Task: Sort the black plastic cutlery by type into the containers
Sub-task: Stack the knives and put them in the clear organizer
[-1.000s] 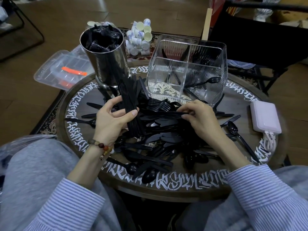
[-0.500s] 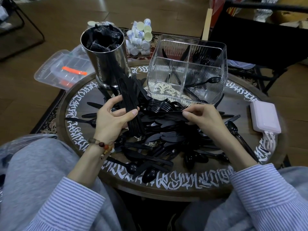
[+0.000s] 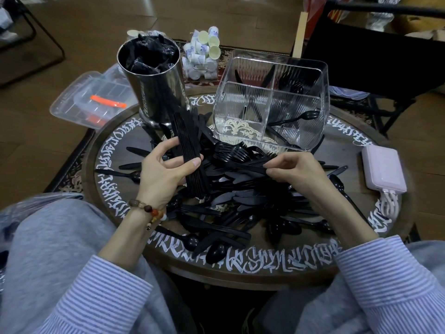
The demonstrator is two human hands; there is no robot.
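A heap of black plastic cutlery (image 3: pixel 240 203) covers the round table (image 3: pixel 375 145). My left hand (image 3: pixel 163 172) grips a stacked bundle of black knives (image 3: pixel 187 145), held upright and tilted away from me. My right hand (image 3: pixel 296 169) pinches the handle of a black fork (image 3: pixel 243 165) lying on top of the heap, its tines toward the left. Behind the heap stands a clear divided container (image 3: pixel 277 104) with a few pieces in its compartments and a spoon (image 3: pixel 298 118) leaning over its wall. A steel cylinder (image 3: pixel 154 85) at the back left holds black wrappers.
A pink power bank (image 3: pixel 384 168) with white cables lies at the table's right edge. A clear plastic box (image 3: pixel 89 102) with an orange item sits on the floor to the left. Small white cups (image 3: pixel 204 54) stand behind the table. A black chair (image 3: pixel 375 59) is at the back right.
My right hand has drawn back slightly toward the right, still pinching the fork handle. My left hand keeps the knife bundle in almost the same place.
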